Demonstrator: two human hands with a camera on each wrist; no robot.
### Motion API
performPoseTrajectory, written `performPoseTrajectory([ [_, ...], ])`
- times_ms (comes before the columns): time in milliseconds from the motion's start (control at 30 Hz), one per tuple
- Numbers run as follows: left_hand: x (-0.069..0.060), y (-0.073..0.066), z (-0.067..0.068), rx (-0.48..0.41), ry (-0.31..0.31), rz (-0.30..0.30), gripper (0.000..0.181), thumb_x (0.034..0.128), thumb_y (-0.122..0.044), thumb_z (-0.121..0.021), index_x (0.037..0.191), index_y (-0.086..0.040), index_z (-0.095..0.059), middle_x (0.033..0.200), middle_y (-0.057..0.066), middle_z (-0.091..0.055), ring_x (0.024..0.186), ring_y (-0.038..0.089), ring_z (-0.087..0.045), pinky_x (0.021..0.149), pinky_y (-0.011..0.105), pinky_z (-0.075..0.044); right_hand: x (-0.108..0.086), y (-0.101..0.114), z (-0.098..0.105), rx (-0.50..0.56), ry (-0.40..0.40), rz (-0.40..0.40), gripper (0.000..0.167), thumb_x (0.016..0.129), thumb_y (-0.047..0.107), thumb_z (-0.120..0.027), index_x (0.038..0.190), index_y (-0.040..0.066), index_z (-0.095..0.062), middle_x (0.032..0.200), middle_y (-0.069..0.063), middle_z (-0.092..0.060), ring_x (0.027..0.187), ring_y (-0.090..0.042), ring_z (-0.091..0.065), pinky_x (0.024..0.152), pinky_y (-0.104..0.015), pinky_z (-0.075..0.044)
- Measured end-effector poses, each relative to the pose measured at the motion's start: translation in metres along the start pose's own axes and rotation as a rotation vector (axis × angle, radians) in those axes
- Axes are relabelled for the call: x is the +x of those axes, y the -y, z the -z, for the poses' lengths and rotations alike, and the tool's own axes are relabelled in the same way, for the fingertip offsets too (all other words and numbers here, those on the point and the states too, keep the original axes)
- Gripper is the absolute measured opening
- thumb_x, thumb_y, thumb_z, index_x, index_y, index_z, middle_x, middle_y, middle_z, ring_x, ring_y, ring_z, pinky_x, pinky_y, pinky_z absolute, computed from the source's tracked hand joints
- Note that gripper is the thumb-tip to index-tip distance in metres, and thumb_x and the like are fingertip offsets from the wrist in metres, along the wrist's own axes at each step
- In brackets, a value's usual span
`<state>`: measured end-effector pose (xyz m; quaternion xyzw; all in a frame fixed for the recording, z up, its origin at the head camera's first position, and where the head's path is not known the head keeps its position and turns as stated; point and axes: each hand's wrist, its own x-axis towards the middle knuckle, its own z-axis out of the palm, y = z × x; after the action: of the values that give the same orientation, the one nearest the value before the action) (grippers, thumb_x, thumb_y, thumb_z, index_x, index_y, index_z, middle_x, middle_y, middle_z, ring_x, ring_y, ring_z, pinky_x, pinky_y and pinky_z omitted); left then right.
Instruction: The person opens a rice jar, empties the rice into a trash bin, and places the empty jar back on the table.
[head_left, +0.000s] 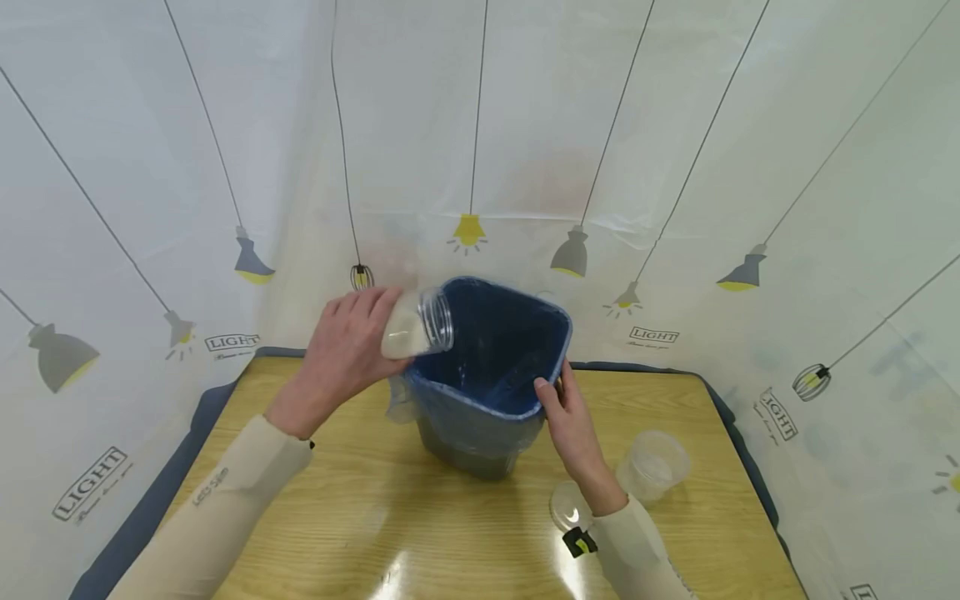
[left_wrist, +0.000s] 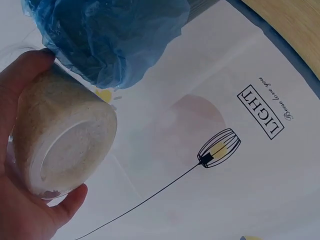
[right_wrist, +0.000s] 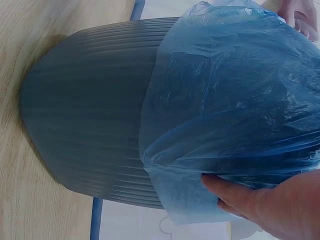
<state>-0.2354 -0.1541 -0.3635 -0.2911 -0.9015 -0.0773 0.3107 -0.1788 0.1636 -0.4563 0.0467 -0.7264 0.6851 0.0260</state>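
My left hand [head_left: 347, 346] grips a clear jar [head_left: 408, 325] with pale contents, tipped sideways, its mouth over the left rim of a grey bin [head_left: 468, 458]. A blue plastic bag [head_left: 480, 412] lines the bin and folds down over its outside. In the left wrist view the jar's base [left_wrist: 75, 150] faces the camera, with fingers and thumb around it. My right hand [head_left: 572, 429] holds the bin's right rim through the bag, thumb on the rim. The right wrist view shows fingers [right_wrist: 230, 192] against the bag [right_wrist: 225, 100] below the rim.
On the wooden table [head_left: 337, 517], a clear round container [head_left: 654, 465] stands right of my right hand. A clear round lid [head_left: 568, 505] lies near my right wrist. White sheeting printed with lamps [head_left: 525, 125] surrounds the table.
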Motion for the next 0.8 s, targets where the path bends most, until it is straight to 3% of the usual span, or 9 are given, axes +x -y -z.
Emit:
performPoseTrajectory([
  [533,0.01,0.006,0.004,0.071,0.018,-0.08,0.081,0.071,-0.028,-0.094,0.136,-0.002,-0.054,0.125,0.021,-0.064,0.112,0.042,-0.062,0.094,0.058,-0.051,-0.001,0.002,-0.001,0.01,0.005,-0.008,0.071,0.11,0.035,-0.049,0.167,0.015,-0.011,0.172,-0.012,-0.014,0.154,-0.039,-0.022,0.117,-0.055,-0.032],
  [800,0.012,0.005,0.007,0.094,0.057,-0.098,0.086,0.0685,-0.026,-0.097,0.138,-0.003,-0.052,0.126,0.022,-0.061,0.114,0.043,-0.059,0.099,0.06,-0.047,-0.001,0.001,0.0,0.012,0.005,0.001,0.07,0.11,0.033,-0.049,0.167,0.015,-0.012,0.172,-0.013,-0.014,0.154,-0.04,-0.022,0.117,-0.056,-0.032],
])
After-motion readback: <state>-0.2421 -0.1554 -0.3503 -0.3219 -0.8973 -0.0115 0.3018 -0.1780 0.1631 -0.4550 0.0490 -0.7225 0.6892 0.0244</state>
